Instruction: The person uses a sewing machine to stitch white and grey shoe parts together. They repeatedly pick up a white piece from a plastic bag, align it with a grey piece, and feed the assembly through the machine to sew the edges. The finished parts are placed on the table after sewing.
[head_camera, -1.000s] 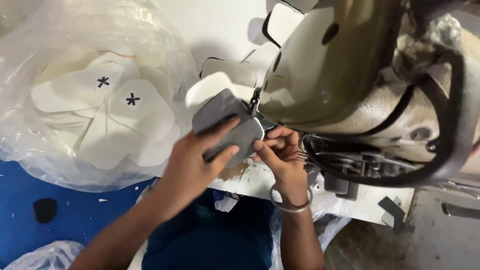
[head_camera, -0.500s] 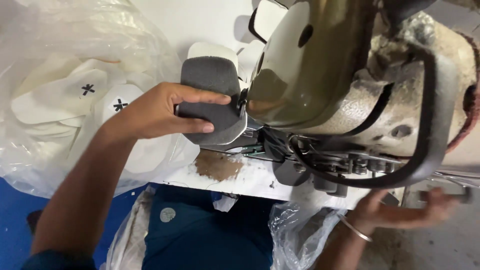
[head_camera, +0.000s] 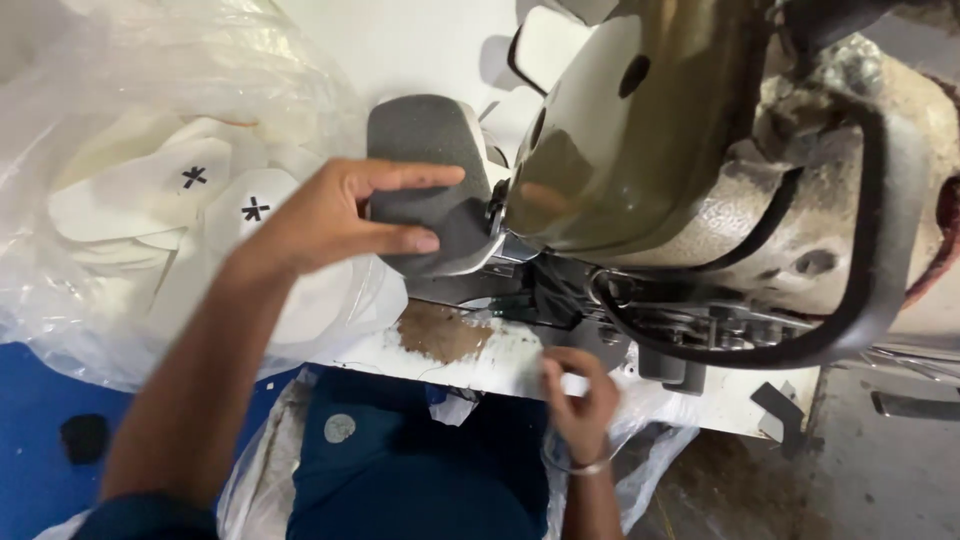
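I take the sewing machine (head_camera: 680, 170) as landmark; all positions below are relative to it

Left hand (head_camera: 330, 215): at the machine's left side, fingers closed in a pinch on the grey piece (head_camera: 430, 180), thumb along its lower part and fingers across the middle. The piece is held where the machine's head meets the bed, and its right edge touches or sits just beside the needle area; I cannot tell whether it is under the foot.

Right hand (head_camera: 580, 395): below the machine, at the front edge of the white bed (head_camera: 470, 350), fingers curled. I cannot tell whether it grips anything; it is near the bed edge and the clear plastic (head_camera: 650, 450) hanging there.

Left of the machine, a plastic bag (head_camera: 120, 180) holds cut white pieces (head_camera: 160, 200), two marked with black crosses.

Risks, in my judgement:
- The left fingertips lie close to the needle area; a slip toward the head would bring them into it
- The piece is held by one hand only, so it could twist and feed crooked
- The loose plastic below the bed could snag on the right hand's bangle (head_camera: 575, 465)
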